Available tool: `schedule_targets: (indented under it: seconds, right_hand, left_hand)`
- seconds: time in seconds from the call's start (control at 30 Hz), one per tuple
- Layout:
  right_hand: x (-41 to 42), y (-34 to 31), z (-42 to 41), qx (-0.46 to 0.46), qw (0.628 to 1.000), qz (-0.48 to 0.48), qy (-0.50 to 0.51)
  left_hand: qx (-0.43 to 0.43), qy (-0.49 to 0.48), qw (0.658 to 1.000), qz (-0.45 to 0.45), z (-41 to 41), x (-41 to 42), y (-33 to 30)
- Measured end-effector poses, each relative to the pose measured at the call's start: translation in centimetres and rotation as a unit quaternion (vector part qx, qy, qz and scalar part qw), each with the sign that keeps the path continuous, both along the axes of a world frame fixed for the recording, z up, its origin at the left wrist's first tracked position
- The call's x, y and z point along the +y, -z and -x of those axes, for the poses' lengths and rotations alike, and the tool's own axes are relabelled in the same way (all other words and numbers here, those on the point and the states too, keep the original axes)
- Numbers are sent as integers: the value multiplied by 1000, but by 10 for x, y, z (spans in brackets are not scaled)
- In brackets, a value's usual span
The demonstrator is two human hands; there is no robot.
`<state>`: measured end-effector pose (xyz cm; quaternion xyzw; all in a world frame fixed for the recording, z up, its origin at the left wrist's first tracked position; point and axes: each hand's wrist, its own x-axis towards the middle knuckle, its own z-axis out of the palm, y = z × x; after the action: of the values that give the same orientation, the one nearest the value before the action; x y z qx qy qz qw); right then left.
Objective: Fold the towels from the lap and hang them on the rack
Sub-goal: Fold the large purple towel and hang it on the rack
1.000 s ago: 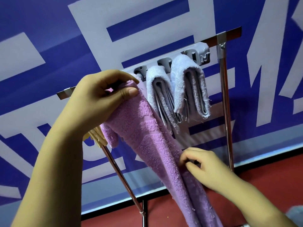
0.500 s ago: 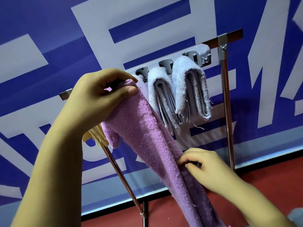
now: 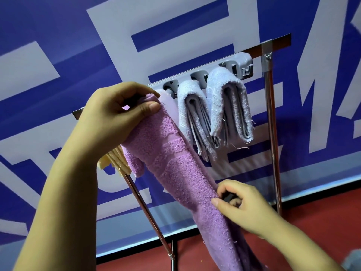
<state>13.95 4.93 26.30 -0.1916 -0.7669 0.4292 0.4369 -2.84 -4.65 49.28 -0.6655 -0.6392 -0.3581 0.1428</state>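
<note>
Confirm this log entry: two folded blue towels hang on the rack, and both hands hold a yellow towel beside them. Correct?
Not quite. The head view shows the left hand and right hand holding a purple towel, not yellow. Two folded blue towels do hang on the rack.

**Terry cloth on polished metal**

The purple towel [image 3: 175, 173] is thick, nubby terry with flatter woven bands; the two pale blue towels [image 3: 226, 108] are looped cloth too, frayed at the edges. The rack [image 3: 272, 133] has glossy chromed tubes — its grey hook block [image 3: 242, 63] looks like matt plastic.
</note>
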Motion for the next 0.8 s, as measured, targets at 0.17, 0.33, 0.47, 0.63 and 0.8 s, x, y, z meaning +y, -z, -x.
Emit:
schedule_targets:
  seconds: [0.17, 0.33, 0.47, 0.63, 0.8]
  right_hand:
    - [2, -1, -1, 33, 997, 69, 14]
    - [3, -2, -4, -34, 995, -66, 62]
    - [7, -3, -4, -64, 970, -226, 70]
    - [5, 0, -2, -125, 987, -90, -52]
    - [0, -4, 3, -212, 969, -21, -126]
  left_hand:
    - [-7, -2, 1000, 5, 3, -3, 0]
    - [-5, -1, 1000, 13, 4, -2, 0]
    - [-6, -7, 1000, 4, 6, -1, 0]
    - [8, -12, 1000, 13, 6, 0, 1]
    - [28, -11, 1000, 2, 3, 7, 10]
